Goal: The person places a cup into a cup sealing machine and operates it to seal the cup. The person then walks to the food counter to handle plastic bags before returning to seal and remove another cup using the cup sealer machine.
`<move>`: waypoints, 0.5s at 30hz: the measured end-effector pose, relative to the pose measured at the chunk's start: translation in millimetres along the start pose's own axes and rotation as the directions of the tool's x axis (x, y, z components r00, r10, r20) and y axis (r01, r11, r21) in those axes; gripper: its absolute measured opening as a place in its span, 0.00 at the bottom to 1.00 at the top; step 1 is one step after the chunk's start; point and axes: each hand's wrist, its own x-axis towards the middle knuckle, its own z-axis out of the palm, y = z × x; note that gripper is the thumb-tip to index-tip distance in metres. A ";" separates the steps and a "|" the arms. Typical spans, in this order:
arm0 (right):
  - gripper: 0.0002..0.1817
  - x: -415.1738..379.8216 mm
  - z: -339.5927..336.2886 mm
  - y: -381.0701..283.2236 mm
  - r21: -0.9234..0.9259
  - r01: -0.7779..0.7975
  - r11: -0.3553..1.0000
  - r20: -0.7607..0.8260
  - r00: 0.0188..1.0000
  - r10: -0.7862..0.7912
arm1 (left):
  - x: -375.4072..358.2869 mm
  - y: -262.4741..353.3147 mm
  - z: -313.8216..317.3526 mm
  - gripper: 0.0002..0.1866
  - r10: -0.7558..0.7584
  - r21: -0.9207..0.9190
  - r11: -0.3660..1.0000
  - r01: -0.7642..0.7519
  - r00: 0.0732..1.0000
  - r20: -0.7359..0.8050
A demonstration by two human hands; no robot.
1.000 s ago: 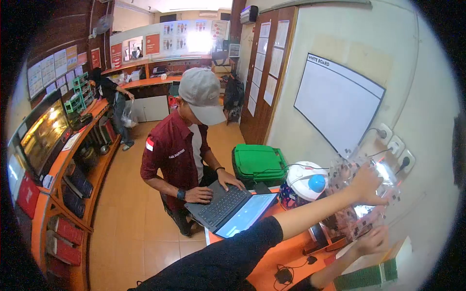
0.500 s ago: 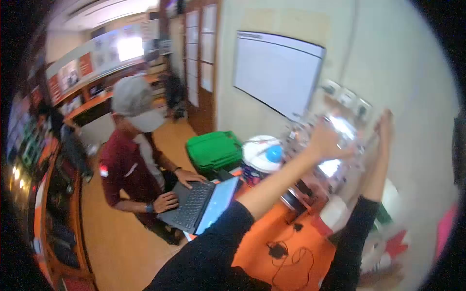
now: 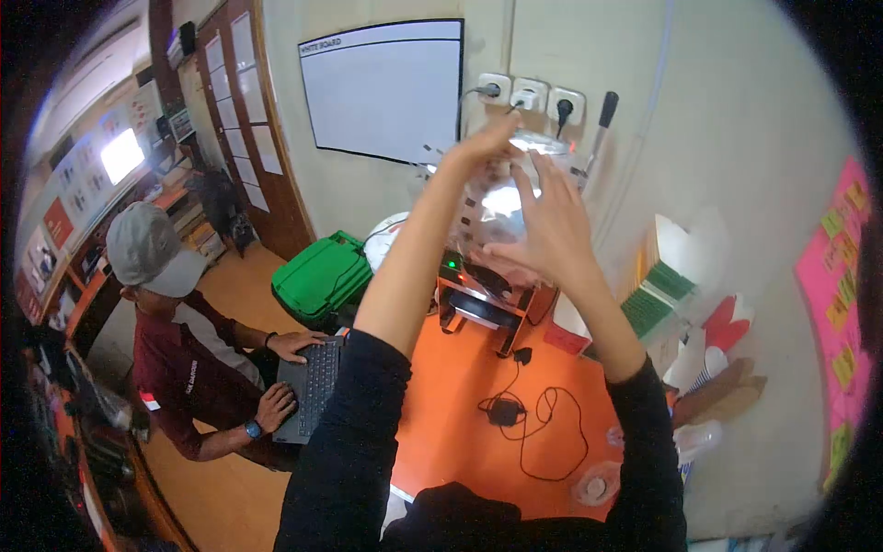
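Both my hands are raised at a clear, shiny plastic thing point(image 3: 504, 201) with dark marks, standing before the wall; its exact kind is unclear. My left hand point(image 3: 483, 147) reaches over its upper left part, fingers stretched forward and partly hidden. At its right side is my right hand point(image 3: 558, 221), open, thumb apart from the long fingers, fingertips overlapping the plastic in this view. Below them sits an orange-and-black stand point(image 3: 478, 308) with a small green light on the orange table point(image 3: 441, 414).
A black adapter with a looped cable point(image 3: 504, 411) lies on the table. Wall sockets with plugs point(image 3: 529, 97) are behind my hands. To the left, a person point(image 3: 198, 368) types on a laptop point(image 3: 313, 391) near a green bin point(image 3: 317, 276). Green-and-white boxes point(image 3: 658, 285) stand right.
The view has swung right, so the whiteboard, the person and the table sit further left. My right hand has come in from apart to the plastic's right side; my left hand stays at it.
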 end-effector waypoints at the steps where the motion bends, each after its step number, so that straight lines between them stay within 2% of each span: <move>1: 0.52 2.4 7.9 5.7 -0.005 -0.009 1.000 0.005 1.000 0.009 | -9.9 17.9 0.0 0.28 -0.028 0.021 0.999 0.029 0.997 -0.068; 2: 0.54 5.0 14.5 9.4 -0.068 -0.010 0.998 0.051 0.999 0.014 | -17.2 25.9 -1.2 0.25 -0.054 0.039 0.997 0.060 0.989 -0.141; 3: 0.56 9.8 17.1 11.6 -0.129 -0.007 0.992 0.095 0.995 0.019 | -10.5 14.1 -6.2 0.25 -0.057 0.038 0.997 0.063 0.989 -0.137; 4: 0.56 15.0 17.4 15.4 -0.129 -0.009 0.992 0.099 0.995 0.022 | -4.1 1.8 -10.9 0.21 0.305 0.258 0.941 -0.217 0.874 -0.377; 5: 0.55 21.8 13.5 18.0 -0.120 -0.008 0.993 0.243 0.969 0.037 | 0.8 -7.3 -13.1 0.18 0.639 0.520 0.760 -0.390 0.594 -0.489; 6: 0.54 29.6 12.0 21.9 -0.111 -0.012 0.994 0.381 0.923 0.054 | -18.4 4.9 -5.1 0.14 0.653 0.440 0.752 -0.491 0.459 -0.603; 7: 0.54 35.8 12.6 25.7 -0.111 -0.018 0.994 0.382 0.922 0.059 | -48.6 12.2 9.3 0.10 0.628 0.368 0.716 -0.593 0.318 -0.710; 9: 0.52 45.8 16.0 32.6 -0.106 -0.032 0.994 0.506 0.859 0.082 | -95.9 -14.5 35.5 0.09 0.523 0.398 0.789 -0.468 0.171 -0.835; 10: 0.52 48.6 17.9 36.8 -0.105 -0.037 0.994 0.511 0.856 0.086 | -113.7 -46.2 58.5 0.12 0.394 0.274 0.827 -0.491 0.158 -0.905; 11: 0.53 52.6 19.4 41.7 -0.080 -0.048 0.996 0.532 0.843 0.084 | -134.7 -83.1 82.8 0.16 0.330 0.227 0.847 -0.481 0.141 -0.933; 12: 0.53 57.3 19.7 45.9 -0.054 -0.060 0.997 0.552 0.830 0.079 | -149.3 -114.5 107.4 0.17 0.227 0.168 0.896 -0.411 0.099 -0.969; 13: 0.57 67.1 13.8 46.3 -0.073 -0.099 0.992 0.651 0.749 0.123 | -157.5 -155.6 123.5 0.17 0.170 0.156 0.966 -0.208 0.048 -0.984; 14: 0.57 71.1 15.3 50.1 -0.076 -0.103 0.992 0.649 0.750 0.127 | -171.4 -187.6 128.7 0.21 -0.170 -0.269 0.920 -0.284 0.330 -0.929; 15: 0.59 74.2 17.2 54.1 -0.052 -0.123 0.991 0.689 0.714 0.125 | -182.9 -220.8 130.6 0.26 -0.426 -0.653 0.722 -0.229 0.598 -0.679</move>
